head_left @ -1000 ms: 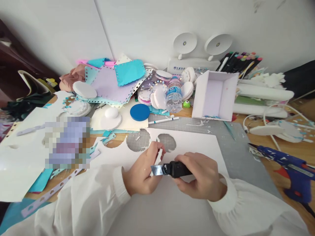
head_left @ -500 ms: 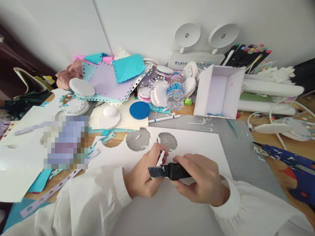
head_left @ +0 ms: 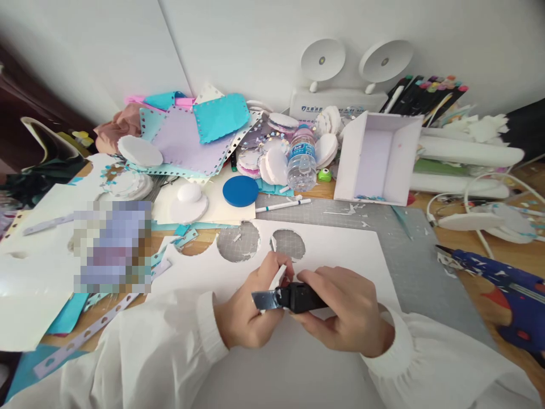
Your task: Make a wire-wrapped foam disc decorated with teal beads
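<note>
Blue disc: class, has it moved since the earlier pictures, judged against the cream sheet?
No. The blue disc has kept its place at the right-hand end of the cream sheet; both shift slightly in view together, as the camera moved.

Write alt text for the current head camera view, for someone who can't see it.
Two bare hands work over a white sheet with round holes: the right hand grips a black cutter, its blade by the left hand, which pinches a small white piece. Behind them, a blue disc, a water bottle and an open white box crowd the desk.
</note>
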Demonstrator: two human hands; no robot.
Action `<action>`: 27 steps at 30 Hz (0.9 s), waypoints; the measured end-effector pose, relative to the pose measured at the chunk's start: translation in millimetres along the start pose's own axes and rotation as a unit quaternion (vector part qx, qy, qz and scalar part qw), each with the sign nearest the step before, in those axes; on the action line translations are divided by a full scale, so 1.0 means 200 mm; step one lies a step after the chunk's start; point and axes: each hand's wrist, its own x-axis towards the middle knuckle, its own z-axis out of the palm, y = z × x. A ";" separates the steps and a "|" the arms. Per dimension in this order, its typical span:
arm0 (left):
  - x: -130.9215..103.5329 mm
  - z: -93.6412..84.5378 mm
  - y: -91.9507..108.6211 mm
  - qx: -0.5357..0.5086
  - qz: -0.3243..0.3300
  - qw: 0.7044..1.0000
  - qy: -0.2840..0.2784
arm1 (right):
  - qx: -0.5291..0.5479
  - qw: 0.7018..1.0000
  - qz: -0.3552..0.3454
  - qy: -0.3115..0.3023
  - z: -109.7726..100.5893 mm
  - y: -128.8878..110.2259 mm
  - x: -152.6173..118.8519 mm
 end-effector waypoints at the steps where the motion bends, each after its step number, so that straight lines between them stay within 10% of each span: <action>1: 0.00 0.00 0.00 -0.002 0.003 1.000 0.002 | -0.003 1.000 0.001 0.000 0.00 0.00 0.00; 22: -0.03 0.01 0.00 -0.054 0.009 0.998 0.015 | -0.047 0.998 0.042 0.029 -0.01 0.05 -0.02; 27: -0.04 0.02 -0.01 -0.167 -0.088 0.982 0.013 | -0.090 0.984 0.130 0.076 -0.02 0.10 -0.02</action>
